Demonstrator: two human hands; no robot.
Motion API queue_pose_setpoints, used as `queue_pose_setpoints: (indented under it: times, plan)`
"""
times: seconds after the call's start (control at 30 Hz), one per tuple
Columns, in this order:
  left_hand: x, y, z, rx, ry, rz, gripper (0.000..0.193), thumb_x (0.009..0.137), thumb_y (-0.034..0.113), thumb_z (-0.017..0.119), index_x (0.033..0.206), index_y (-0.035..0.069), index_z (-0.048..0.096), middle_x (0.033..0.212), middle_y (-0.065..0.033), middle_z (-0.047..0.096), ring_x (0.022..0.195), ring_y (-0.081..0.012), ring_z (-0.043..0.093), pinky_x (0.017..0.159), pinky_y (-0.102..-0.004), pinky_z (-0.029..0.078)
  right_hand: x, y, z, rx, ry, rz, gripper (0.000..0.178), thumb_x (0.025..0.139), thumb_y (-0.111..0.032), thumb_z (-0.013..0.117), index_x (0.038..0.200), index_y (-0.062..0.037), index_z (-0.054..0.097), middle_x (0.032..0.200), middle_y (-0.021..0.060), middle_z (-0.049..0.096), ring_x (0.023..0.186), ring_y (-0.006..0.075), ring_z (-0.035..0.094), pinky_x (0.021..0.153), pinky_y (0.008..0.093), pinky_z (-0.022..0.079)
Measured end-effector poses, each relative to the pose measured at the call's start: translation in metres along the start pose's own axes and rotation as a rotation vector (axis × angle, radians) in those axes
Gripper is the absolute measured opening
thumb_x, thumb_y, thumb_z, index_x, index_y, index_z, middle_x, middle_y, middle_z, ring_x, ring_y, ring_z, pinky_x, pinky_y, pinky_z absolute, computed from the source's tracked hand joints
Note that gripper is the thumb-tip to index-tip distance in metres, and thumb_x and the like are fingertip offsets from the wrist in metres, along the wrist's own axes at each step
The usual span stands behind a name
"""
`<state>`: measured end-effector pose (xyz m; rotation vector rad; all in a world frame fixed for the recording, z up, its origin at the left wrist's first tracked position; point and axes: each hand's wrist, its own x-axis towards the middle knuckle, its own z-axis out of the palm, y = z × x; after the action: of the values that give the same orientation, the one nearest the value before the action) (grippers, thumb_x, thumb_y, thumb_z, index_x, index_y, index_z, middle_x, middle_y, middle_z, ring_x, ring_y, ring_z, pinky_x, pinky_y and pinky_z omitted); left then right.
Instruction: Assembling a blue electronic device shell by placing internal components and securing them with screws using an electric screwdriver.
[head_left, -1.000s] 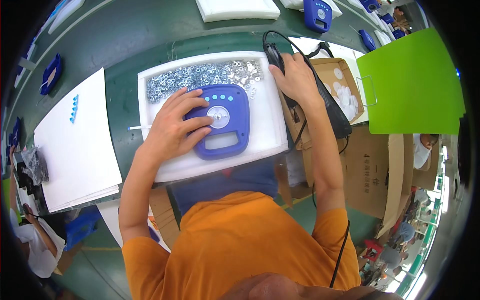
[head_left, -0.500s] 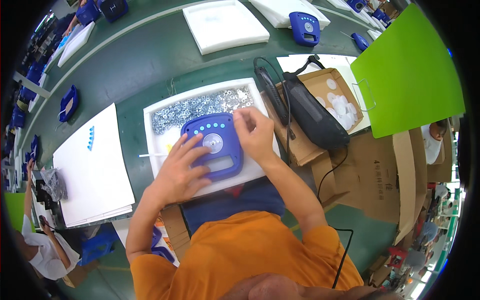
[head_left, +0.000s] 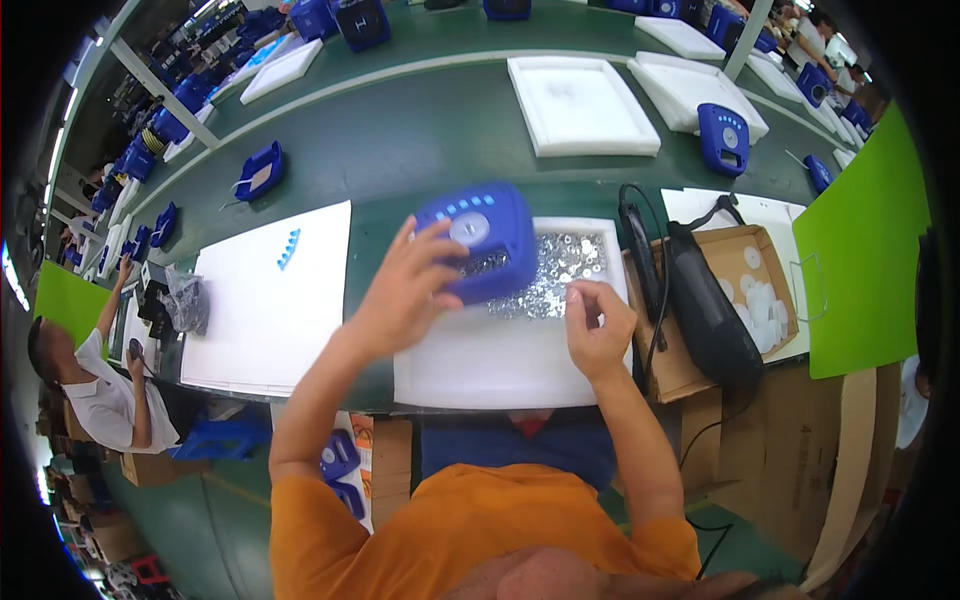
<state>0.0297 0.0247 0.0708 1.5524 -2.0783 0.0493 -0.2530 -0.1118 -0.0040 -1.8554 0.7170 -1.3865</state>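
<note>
My left hand (head_left: 405,285) grips a blue plastic cover (head_left: 513,232) by its left and lower edge, raised above the foam tray. The cover has a clear round disc (head_left: 468,230), a curved row of light-blue buttons and a rectangular opening, and it is slightly blurred. Below it lies the white foam tray (head_left: 480,370) with many small metal nuts (head_left: 570,262) spread along its far part. Over the tray's right side, my right hand (head_left: 600,325) is closed, thumb and forefinger pinched. Whatever sits between those fingertips is too small to make out.
Right of the tray are a black cord-fed tool (head_left: 645,260), a black mesh pouch (head_left: 710,305) and a cardboard box (head_left: 772,255) of translucent discs. White sheets (head_left: 265,310) carry a blue button strip (head_left: 288,250) at left. Another blue cover (head_left: 722,140) leans on foam behind. A co-worker (head_left: 105,390) sits far left.
My left hand has lifted the blue cover off the tray and carried it left and away from me. My right hand has left the cover's edge for the tray's right side. The view has shifted.
</note>
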Motion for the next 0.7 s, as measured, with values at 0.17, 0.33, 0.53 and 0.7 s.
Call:
queue_pose_setpoints:
  times: [0.17, 0.33, 0.53, 0.7]
  plan:
    - [0.058, -0.124, 0.019, 0.292, 0.118, -0.029, 0.037, 0.094, 0.020, 0.089, 0.124, 0.005, 0.073, 0.153, -0.0161, 0.067, 0.160, -0.0439, 0.051, 0.137, -0.0665, 0.030, -0.003, -0.001, 0.005, -0.002, -0.057, -0.007, 0.005, 0.104, -0.005, 0.078, 0.104, -0.0010, 0.080, 0.075, -0.0011, 0.071, 0.062, 0.0034, 0.059, 0.055, 0.0238, 0.043]
    - [0.081, -0.186, 0.052, 0.495, 0.351, -0.522, 0.058, 0.103, 0.022, 0.082, 0.156, 0.006, 0.064, 0.162, -0.0198, 0.064, 0.156, -0.0442, 0.054, 0.134, -0.0599, 0.037, -0.009, 0.013, 0.008, -0.057, -0.116, 0.011, 0.005, 0.101, -0.006, 0.081, 0.104, -0.0015, 0.080, 0.074, 0.0069, 0.072, 0.059, 0.0125, 0.067, 0.055, 0.0282, 0.051]
    - [0.093, -0.112, 0.045, -0.169, 0.684, -0.436, 0.039, 0.106, 0.014, 0.079, 0.142, 0.003, 0.071, 0.137, -0.0153, 0.079, 0.128, -0.0330, 0.075, 0.113, -0.0426, 0.056, -0.006, 0.010, 0.010, -0.060, -0.151, -0.022, 0.005, 0.101, -0.006, 0.081, 0.103, -0.0013, 0.080, 0.074, 0.0062, 0.073, 0.060, 0.0118, 0.067, 0.057, 0.0278, 0.052]
    - [0.092, 0.002, -0.029, -0.746, 1.068, -0.169, 0.013, 0.116, 0.006, 0.064, 0.125, 0.000, 0.070, 0.121, -0.0135, 0.080, 0.114, -0.0213, 0.077, 0.107, -0.0367, 0.059, -0.004, 0.010, 0.008, -0.106, -0.186, -0.038, 0.006, 0.102, -0.006, 0.081, 0.103, -0.0008, 0.081, 0.075, 0.0060, 0.074, 0.062, 0.0115, 0.070, 0.059, 0.0271, 0.054]
